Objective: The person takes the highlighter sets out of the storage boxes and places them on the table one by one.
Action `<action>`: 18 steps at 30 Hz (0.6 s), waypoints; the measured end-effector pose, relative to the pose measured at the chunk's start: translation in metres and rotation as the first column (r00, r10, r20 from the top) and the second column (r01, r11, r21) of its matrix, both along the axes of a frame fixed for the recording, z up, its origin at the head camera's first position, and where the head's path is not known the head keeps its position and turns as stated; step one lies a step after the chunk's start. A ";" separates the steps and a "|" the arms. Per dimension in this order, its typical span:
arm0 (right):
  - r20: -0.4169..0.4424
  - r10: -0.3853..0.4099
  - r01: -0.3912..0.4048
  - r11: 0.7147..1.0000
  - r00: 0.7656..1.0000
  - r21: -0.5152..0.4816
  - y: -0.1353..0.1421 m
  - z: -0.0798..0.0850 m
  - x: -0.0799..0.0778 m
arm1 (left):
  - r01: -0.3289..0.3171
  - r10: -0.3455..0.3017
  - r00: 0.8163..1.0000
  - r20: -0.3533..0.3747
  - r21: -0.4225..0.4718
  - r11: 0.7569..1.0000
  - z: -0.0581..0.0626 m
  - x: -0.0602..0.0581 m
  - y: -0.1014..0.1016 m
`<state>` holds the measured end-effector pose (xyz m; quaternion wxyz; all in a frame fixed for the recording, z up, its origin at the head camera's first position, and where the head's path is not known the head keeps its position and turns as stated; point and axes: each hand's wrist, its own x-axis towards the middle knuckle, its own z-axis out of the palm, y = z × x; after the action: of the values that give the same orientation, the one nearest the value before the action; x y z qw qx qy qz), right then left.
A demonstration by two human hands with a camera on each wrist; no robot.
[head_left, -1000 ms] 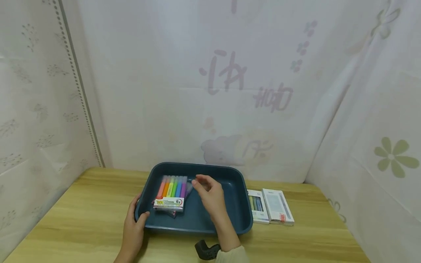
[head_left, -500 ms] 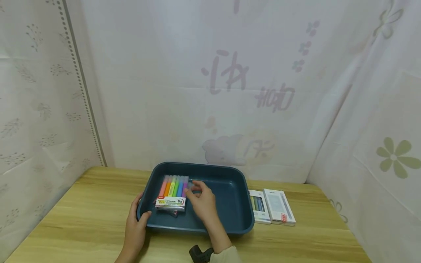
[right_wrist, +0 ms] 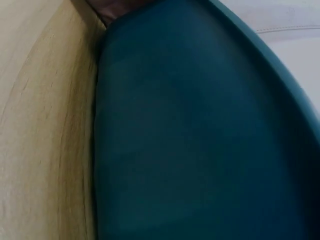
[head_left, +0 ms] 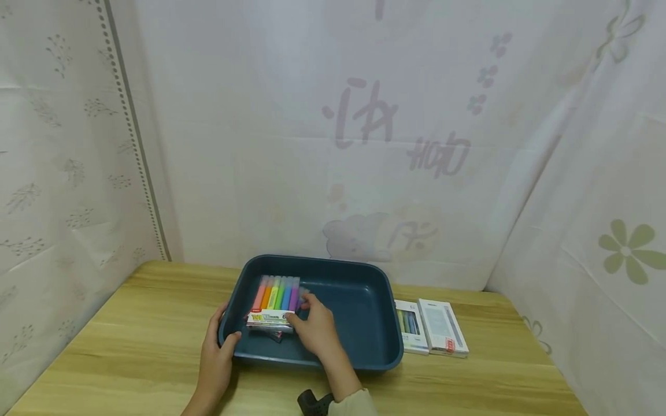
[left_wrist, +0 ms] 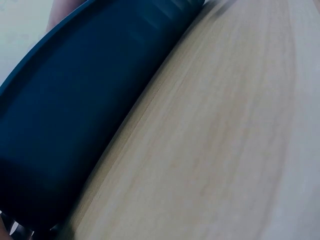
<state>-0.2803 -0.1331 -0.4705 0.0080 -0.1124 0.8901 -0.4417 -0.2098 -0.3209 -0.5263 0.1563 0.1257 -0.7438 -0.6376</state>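
A dark blue plastic tray stands on the wooden table. My left hand grips its left end, thumb over the rim and fingers along the outer side. Inside, at the left, a clear pack of highlighters in rainbow colours with a white label lies on another pack, mostly hidden beneath it. My right hand reaches over the front rim and pinches the top pack's right edge, its thumb on the label. In both wrist views, the tray's outer wall fills much of the picture and hides the fingers.
Two white boxes lie side by side against the tray's right end: one with a window showing coloured pens, one pale with a red sticker. A black wrist device sits by the right wrist. Patterned curtains enclose the table.
My right hand has moved left and down from above the tray's middle to the highlighter pack's right edge. My left hand keeps its grip on the tray. The view has shifted slightly.
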 end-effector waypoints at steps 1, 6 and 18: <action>0.009 0.011 -0.012 1.000 1.000 0.000 0.000 0.001 0.000 | -0.001 0.001 1.000 -0.001 -0.001 1.000 0.000 0.000 0.000; 0.041 0.043 -0.043 0.999 0.998 0.017 -0.003 0.002 0.001 | -0.010 0.010 1.000 0.021 -0.010 1.000 0.001 0.000 -0.001; -0.027 0.077 -0.075 0.995 0.997 0.062 -0.004 0.001 0.001 | 0.004 -0.004 0.999 0.031 0.001 1.000 0.002 0.000 0.000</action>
<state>-0.2795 -0.1366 -0.4699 0.0152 -0.1524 0.8982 -0.4120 -0.2103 -0.3214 -0.5243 0.1433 0.1343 -0.7460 -0.6363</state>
